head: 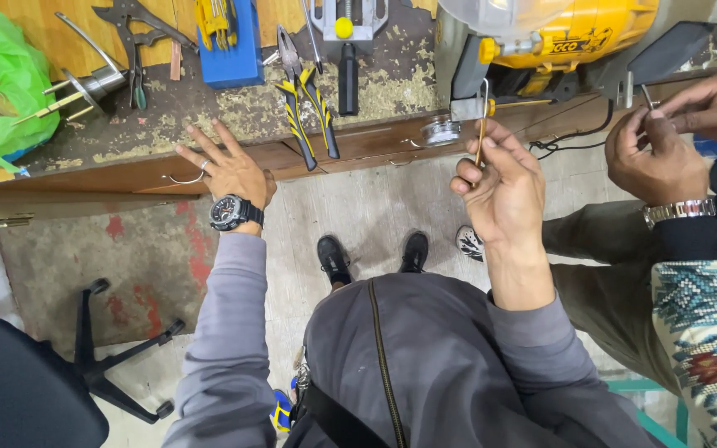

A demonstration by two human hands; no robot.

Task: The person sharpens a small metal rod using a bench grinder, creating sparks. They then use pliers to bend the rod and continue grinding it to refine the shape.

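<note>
You are holding a thin brass-coloured rod (480,141) upright in your right hand (504,187), pinching it between thumb and fingertips just below the yellow bench grinder (578,37), so the rod is up in the air in front of the bench edge (358,145) and close to the grinder's small metal rest, though you cannot tell from here whether it is touching anything. Your left hand (226,174) is lying flat and spread wide on the bench edge, holding nothing, a black wristwatch (230,211) showing on that wrist. Judging by this, the rod is already picked up and brought to the machine, while any working of it against the wheel looks not yet begun; whether the grinder is running cannot be told. The pliers with yellow-and-black handles (307,104) are lying untouched on the bench between your two hands, and the blue block (230,41) and a dark pair of pliers (136,41) are resting further back. To your right another person's hands (665,141) are fingering a small thin metal piece (647,95) of their own, near the grinder and apart from your rod.
</note>
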